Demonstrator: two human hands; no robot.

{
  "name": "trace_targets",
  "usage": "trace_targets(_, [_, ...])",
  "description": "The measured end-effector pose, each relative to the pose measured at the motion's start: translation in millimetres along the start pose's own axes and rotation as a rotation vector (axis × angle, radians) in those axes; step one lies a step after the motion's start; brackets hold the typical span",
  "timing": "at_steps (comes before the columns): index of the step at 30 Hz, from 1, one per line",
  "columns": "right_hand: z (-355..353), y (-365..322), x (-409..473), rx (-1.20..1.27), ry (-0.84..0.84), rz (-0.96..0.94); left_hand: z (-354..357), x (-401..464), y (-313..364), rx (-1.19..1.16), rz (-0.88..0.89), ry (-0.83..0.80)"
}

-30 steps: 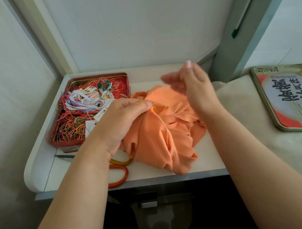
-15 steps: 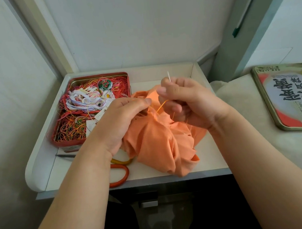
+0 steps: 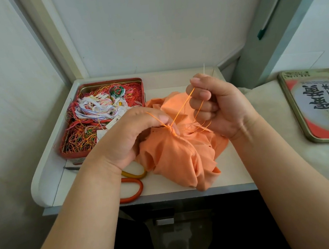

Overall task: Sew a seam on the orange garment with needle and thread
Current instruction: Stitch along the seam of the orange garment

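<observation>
Nearest the camera: two bare forearms reach in from the bottom edge, over a dark gap under the worktop point(image 3: 186, 185) front lip. Worktop is small and white, with a raised rounded rim on the left side and back, and a grey front edge.

Left hand point(image 3: 128, 136) is curled round a bunched fold of the orange garment point(image 3: 175, 155), thumb and fingers pinching the cloth right where the orange thread point(image 3: 181, 108) comes out. Garment lies crumpled in a heap at the worktop's middle, hanging slightly to the front edge.

Right hand point(image 3: 216, 106) is raised just right of the left, fingers curled, pinching the needle point(image 3: 204, 70); needle tip sticks up above the fist. Thread runs taut from the seam up to that hand, with loose strands trailing below it. Hands are close but apart.

Under the left wrist: scissors point(image 3: 132, 185) with orange and yellow handle loops, flat on the worktop, mostly hidden.

Further back on the left: an open red tin point(image 3: 98, 84) full of tangled threads, red, orange, white and green.

Right of the worktop: a cream cloth-covered surface point(image 3: 282, 132) carrying a tin lid point(image 3: 320, 108) with printed characters, partly cut off by the frame.

Behind: white walls meet in a corner, with a grey-green upright post point(image 3: 270, 22) at right.
</observation>
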State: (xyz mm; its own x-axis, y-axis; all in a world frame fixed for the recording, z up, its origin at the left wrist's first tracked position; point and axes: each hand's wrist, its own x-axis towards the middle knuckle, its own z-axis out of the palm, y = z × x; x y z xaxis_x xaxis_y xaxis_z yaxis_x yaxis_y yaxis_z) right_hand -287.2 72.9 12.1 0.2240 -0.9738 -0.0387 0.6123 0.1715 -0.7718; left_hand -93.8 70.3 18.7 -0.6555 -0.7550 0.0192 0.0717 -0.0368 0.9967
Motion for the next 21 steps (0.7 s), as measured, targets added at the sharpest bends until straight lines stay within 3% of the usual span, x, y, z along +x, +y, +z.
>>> trace_targets(5, [0,-1,2,0.009,0.105,0.001,-3,-2,-3,-0.054,-0.050,-0.110])
trace_targets(21, [-12,-5,6,0.039,0.248,-0.101,1,3,1,0.002,-0.118,0.074])
